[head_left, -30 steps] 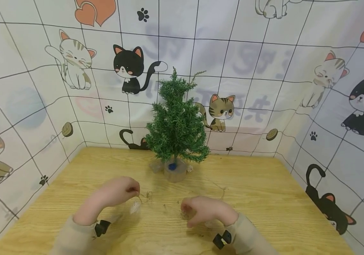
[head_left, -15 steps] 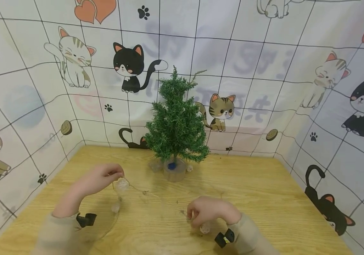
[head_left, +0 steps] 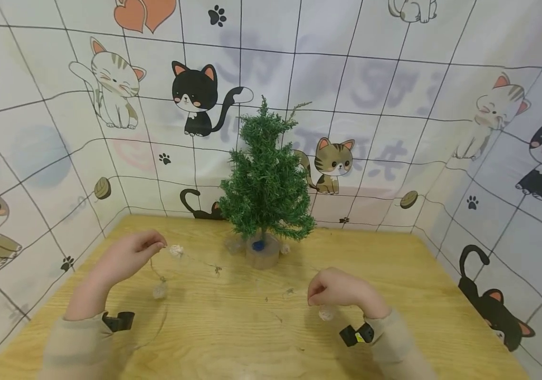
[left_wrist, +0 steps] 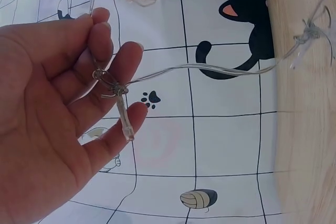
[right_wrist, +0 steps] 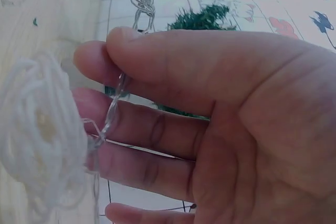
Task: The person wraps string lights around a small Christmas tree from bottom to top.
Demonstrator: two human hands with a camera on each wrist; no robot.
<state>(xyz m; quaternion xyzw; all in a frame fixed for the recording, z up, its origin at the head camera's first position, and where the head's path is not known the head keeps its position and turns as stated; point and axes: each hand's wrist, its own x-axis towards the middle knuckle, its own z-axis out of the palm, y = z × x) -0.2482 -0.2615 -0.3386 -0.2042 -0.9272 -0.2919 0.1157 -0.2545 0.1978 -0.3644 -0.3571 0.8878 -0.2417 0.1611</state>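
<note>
A string light with a clear wire [left_wrist: 210, 68] and white woven balls runs between my two hands. My left hand [head_left: 130, 258] pinches the wire between thumb and forefinger above the table's left side; a small clear bulb [left_wrist: 126, 119] hangs by its fingers in the left wrist view. One white ball [head_left: 176, 250] is just right of that hand, another [head_left: 159, 291] lower down. On the right, my right hand [head_left: 342, 289] pinches the twisted wire [right_wrist: 113, 111] between thumb and forefinger, with a white woven ball [right_wrist: 42, 135] hanging beside its fingers.
A small green artificial Christmas tree [head_left: 266, 179] on a round base [head_left: 262, 256] stands at the back of the wooden table [head_left: 233, 338]. Pale balls [head_left: 285, 248] lie beside the base. A cat-print cloth [head_left: 375, 105] encloses the back and sides.
My left hand has moved left and away from me, drawing the wire and balls along. My right hand has shifted right and slightly up, so the hands are farther apart.
</note>
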